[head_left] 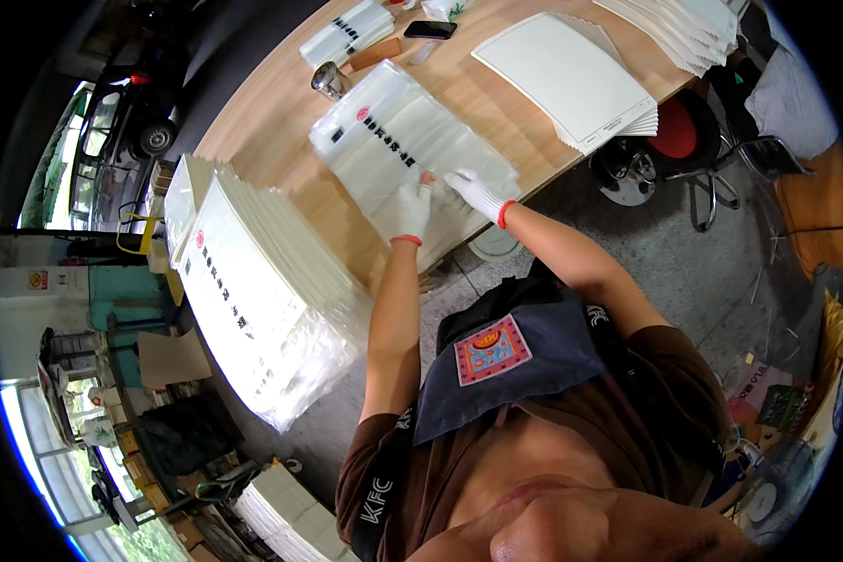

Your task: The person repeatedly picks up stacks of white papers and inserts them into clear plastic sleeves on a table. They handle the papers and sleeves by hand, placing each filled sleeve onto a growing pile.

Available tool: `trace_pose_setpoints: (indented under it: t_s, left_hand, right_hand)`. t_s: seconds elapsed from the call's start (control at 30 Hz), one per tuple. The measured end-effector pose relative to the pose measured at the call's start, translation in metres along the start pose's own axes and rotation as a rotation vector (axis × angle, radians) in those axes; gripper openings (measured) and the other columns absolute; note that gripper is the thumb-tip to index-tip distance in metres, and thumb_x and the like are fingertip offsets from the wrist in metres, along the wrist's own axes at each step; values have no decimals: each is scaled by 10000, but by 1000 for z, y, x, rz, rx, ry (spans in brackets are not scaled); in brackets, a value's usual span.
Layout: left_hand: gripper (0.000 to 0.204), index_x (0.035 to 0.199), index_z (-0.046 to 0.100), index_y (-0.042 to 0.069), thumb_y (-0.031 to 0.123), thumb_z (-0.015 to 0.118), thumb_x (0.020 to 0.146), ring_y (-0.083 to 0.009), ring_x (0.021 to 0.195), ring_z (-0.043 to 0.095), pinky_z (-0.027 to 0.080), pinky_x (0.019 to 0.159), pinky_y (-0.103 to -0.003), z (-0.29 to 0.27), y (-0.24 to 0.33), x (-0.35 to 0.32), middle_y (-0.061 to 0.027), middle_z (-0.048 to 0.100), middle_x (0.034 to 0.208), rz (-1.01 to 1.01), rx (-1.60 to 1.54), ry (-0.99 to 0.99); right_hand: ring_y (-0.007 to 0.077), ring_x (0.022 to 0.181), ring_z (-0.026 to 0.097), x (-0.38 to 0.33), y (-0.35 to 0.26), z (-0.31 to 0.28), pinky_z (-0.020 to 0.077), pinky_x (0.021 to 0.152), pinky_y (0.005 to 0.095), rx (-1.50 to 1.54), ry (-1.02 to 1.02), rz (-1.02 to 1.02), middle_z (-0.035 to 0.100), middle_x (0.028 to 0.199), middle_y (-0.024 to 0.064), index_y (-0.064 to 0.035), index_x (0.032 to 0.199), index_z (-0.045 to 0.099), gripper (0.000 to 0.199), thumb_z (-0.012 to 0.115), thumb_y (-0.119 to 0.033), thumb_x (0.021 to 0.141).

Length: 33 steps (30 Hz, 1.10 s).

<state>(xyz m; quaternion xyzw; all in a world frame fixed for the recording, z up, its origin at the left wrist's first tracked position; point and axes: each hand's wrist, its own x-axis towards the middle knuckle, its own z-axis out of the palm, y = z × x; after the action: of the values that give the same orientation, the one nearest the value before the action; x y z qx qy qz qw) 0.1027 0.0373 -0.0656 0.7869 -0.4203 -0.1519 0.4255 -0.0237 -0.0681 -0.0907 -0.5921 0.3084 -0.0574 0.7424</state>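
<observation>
While our gloved left hand (408, 212) and right hand (473, 192) pinch the clear bag (398, 140) at the tabletop (281, 103) edge, we judge sealing it needs steady alignment.

A long light-brown wooden worktable (281, 103) runs across the upper part of the view, above a grey concrete floor (712, 281) strewn with small scraps. A round red-seated stool on a chrome base (676, 140) stands beside the table's edge. At the left, daylight comes through an open side, where a dark parked car (122, 122) sits outside. A flat brown cardboard sheet (170, 358) leans below.
</observation>
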Motion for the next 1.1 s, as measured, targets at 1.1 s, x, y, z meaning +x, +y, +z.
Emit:
trace_pose_setpoints:
  t_s: [1.1]
  left_hand:
    - [221, 1123, 596, 31, 84, 521, 922, -90, 745, 568, 465, 620, -217, 58, 73, -8, -33, 640, 913, 5, -399, -236]
  right_hand:
    - [245, 1042, 588, -96, -10, -248, 505, 819, 359, -1626, 380, -601, 592, 1151, 90, -135, 1208, 523, 333, 439, -170, 888]
